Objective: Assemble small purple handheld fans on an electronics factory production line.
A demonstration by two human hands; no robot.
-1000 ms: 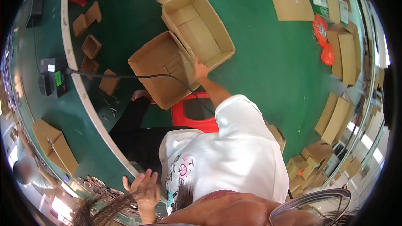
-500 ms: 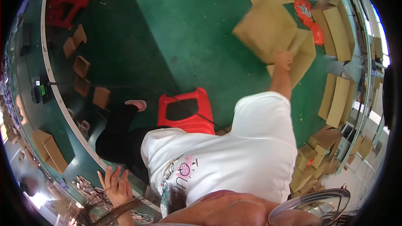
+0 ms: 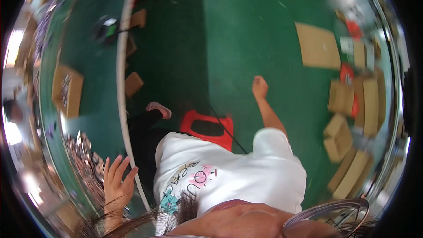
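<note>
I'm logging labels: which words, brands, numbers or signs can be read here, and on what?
White shirt: dark lettering beside pink and teal drawings; I won't copy it out.
Black device, left: white patch too blurred to read.
White box, right: any print too small to read.

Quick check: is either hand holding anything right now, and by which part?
Nothing is visibly held. The left hand is open, fingers spread; the right hand looks loosely curled over the green floor, no object showing.

The worker wears a loose white T-shirt (image 3: 260, 174), short in the sleeve (image 3: 272, 141), its front print (image 3: 200, 177) mixing pink, black lettering and teal. I note black trousers (image 3: 143, 139), pinkish footwear (image 3: 161, 109), thin-rimmed glasses (image 3: 328, 205).
</note>
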